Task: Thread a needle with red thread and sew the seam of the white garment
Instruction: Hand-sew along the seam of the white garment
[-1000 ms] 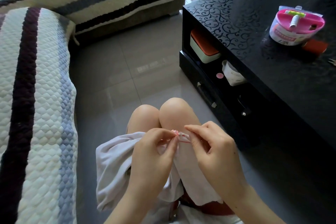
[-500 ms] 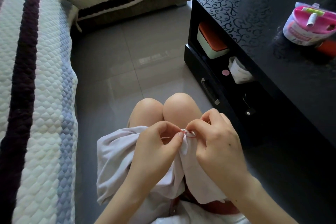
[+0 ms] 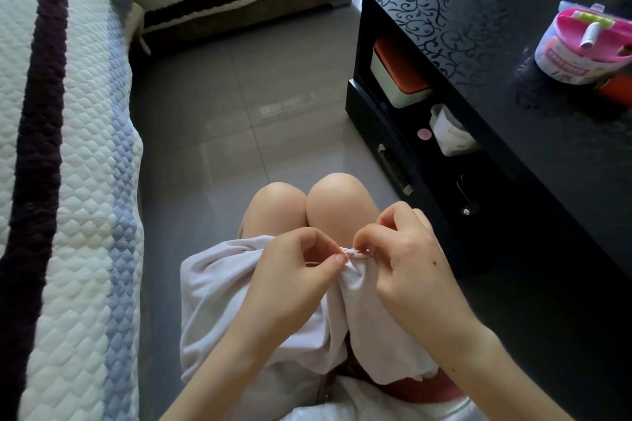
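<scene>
White garment (image 3: 219,287), soft, rumpled, red-stitched seam (image 3: 356,253) between left hand (image 3: 290,284) and right hand (image 3: 407,270)

Grey tiled floor (image 3: 212,120) between quilted sofa (image 3: 68,147) and black table (image 3: 513,79).

Daylit, floor (image 3: 273,85) glare, edges warped.

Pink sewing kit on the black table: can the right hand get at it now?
Probably, but not at once. The right hand pinches the white garment at its seam and must let go first. Nothing stands between it and the pink sewing kit on the table.
</scene>
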